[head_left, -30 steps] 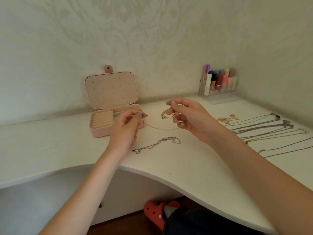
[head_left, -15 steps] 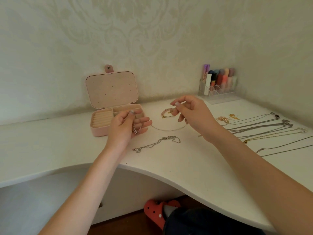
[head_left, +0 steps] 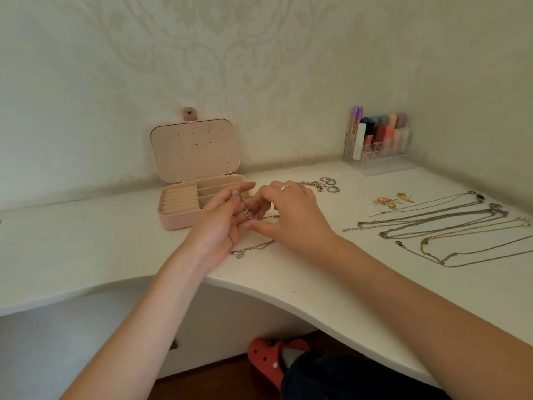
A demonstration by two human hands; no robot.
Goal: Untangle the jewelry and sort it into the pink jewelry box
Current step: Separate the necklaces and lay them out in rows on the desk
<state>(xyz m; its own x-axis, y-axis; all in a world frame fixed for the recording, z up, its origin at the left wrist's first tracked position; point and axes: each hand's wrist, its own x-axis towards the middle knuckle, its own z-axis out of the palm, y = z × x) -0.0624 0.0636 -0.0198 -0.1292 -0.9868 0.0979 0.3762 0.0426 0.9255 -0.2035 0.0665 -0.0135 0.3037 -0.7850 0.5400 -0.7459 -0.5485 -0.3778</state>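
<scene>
1. The left hand [head_left: 223, 223] is palm up with its fingers loosely bent. A small silver letter pendant [head_left: 251, 215] lies on those fingers, and its thin chain [head_left: 271, 217] runs to the right hand.
2. The right hand [head_left: 291, 217] is palm down, right against the left hand. Its fingers curl in over the pendant and chain and its thumb touches the left fingers. It seems to pinch the chain, but the grip is hidden.
3. The pink jewelry box [head_left: 190, 197] sits open just behind the left hand. Its lid stands up. The ring rolls and the small slots that show hold nothing.
4. A silver chain [head_left: 253, 249] lies on the white desk [head_left: 101, 241] just under both hands.
5. A few silver rings [head_left: 328, 183] lie just behind the right hand.
6. Gold earrings [head_left: 392, 201] and a row of long necklaces [head_left: 450, 226] lie well off to the right of the right hand.
7. A clear organizer [head_left: 377, 142] full of makeup stands far back in the corner.
</scene>
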